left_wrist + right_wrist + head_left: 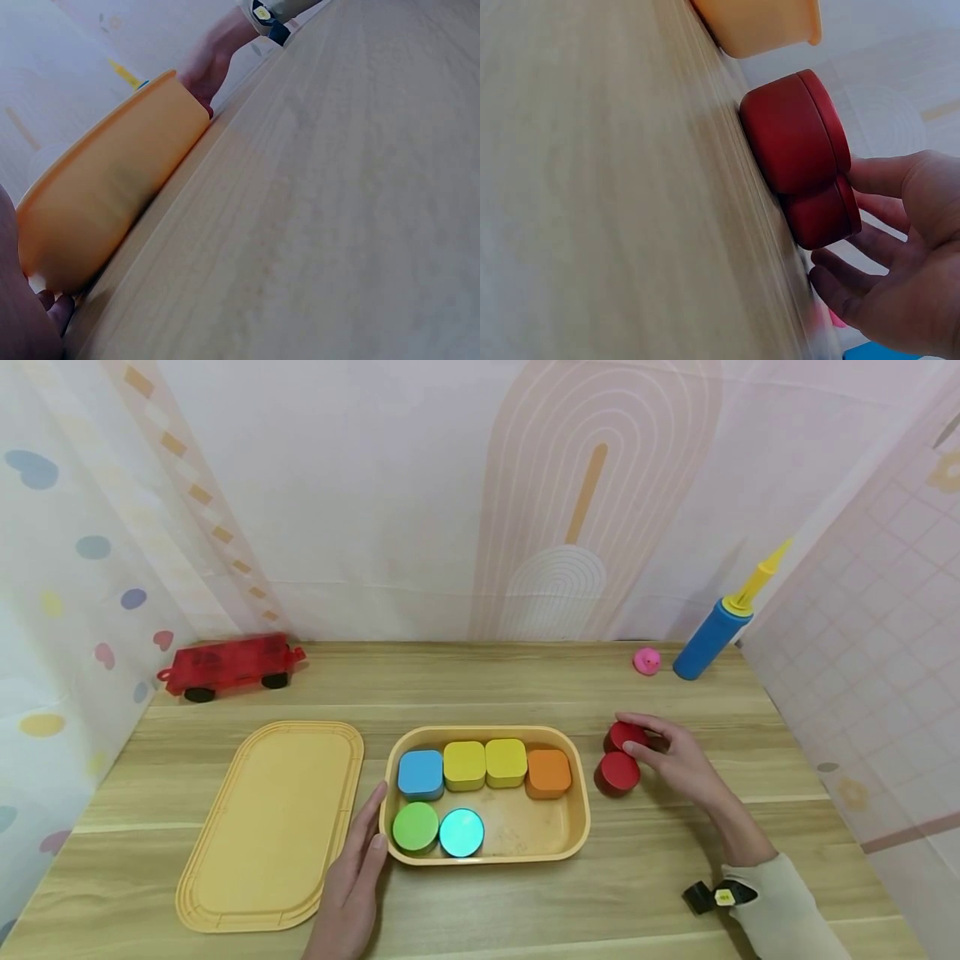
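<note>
A yellow tray (pixel 487 861) holds lidded tins: a square blue tin (pixel 421 772), two square yellow tins (pixel 464 764), a square orange tin (pixel 549 772), a round green tin (pixel 416 827) and a round cyan tin (pixel 462 832). My left hand (pixel 351 877) touches the tray's left end with extended fingers. Right of the tray, two round red tins stand side by side on the table. My right hand (pixel 675 758) pinches the farther red tin (pixel 624 735) between thumb and fingers; the nearer red tin (pixel 791 135) stands against it.
A flat yellow lid (pixel 270 827) lies left of the tray. At the back stand a red toy wagon (pixel 228 664), a small pink toy (pixel 647 661) and a blue and yellow pump (pixel 712 639). Patterned cloth (pixel 360 527) hangs behind and beside the table.
</note>
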Tool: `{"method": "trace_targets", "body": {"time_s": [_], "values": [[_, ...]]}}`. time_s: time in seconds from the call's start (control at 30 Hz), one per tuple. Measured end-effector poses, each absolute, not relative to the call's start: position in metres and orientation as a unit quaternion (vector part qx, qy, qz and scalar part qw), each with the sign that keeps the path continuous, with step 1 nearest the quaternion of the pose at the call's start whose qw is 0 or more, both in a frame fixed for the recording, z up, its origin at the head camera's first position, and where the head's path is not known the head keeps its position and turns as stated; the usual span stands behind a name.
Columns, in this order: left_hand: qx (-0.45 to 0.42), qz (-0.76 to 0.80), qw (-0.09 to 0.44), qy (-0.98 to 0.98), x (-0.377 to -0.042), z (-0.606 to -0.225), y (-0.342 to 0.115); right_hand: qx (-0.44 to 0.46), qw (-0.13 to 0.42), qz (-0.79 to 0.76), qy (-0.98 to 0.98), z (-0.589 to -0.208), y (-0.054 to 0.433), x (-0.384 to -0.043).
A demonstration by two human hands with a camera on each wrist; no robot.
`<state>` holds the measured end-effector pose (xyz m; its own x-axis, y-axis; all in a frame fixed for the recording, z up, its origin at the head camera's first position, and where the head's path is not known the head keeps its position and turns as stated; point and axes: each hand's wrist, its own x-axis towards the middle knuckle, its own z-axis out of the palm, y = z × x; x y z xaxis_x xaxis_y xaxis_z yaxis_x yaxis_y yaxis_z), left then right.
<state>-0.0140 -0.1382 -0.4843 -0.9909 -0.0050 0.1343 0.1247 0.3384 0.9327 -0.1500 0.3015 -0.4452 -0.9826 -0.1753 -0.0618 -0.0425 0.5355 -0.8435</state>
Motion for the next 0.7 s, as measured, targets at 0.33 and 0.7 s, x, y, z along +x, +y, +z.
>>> {"method": "trace_targets", "body": {"time_s": [0.33,0.7], "values": [[-0.032,-0.571,0.051,-0.819,-0.014,-0.484,-0.139,-0.034,0.058,-0.462,0.885,-0.446,0.311,-0.151],[-0.043,-0.577,0.059,-0.814,-0.015,-0.486,-0.138,-0.035,0.063,-0.452,0.889,-0.444,0.318,-0.149]]}}
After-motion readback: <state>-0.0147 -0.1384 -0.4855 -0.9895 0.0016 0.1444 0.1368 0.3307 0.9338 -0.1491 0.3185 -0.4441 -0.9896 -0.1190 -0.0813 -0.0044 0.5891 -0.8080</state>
